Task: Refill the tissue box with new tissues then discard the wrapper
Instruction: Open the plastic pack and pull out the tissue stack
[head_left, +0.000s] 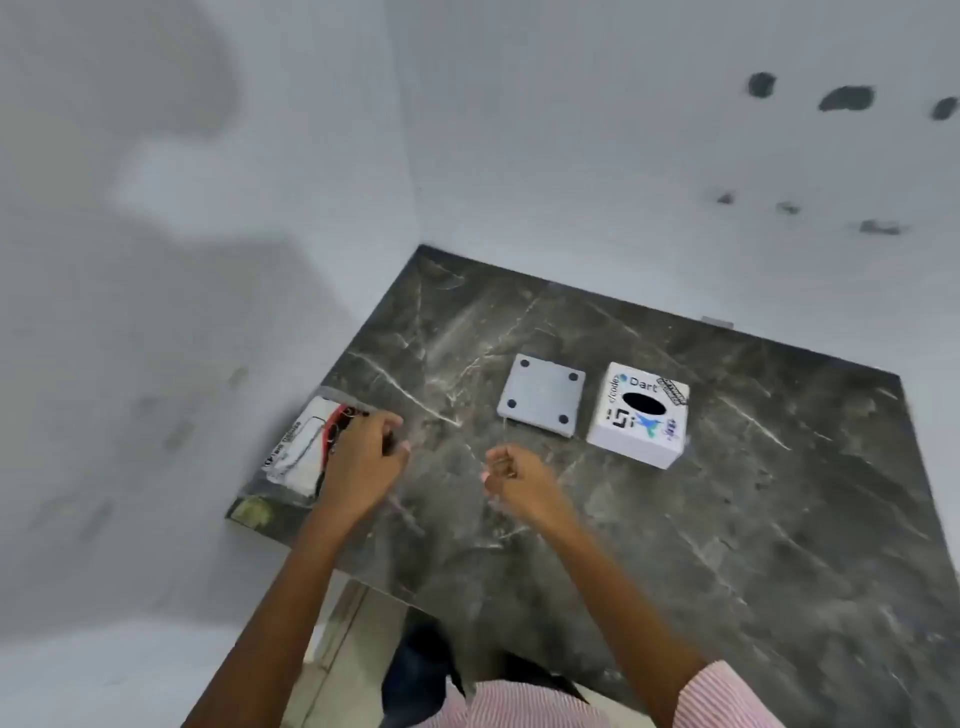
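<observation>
A new tissue pack (298, 449) in a clear wrapper with red and black print lies at the counter's left edge. My left hand (361, 462) is curled over its right end and grips the wrapper; the view is blurred there. My right hand (511, 475) hovers over the middle of the counter, fingers curled in, holding nothing. The white tissue box (640, 415), covered in stickers and with a dark oval opening on top, stands to the right. Its grey square base plate (542, 394), with dark pads at the corners, lies flat just left of the box.
The dark marble counter (753, 519) fits into a corner of white walls (260, 208). Its front left edge drops off just below the tissue pack. Dark marks dot the right wall. My legs and a striped pink shirt show at the bottom.
</observation>
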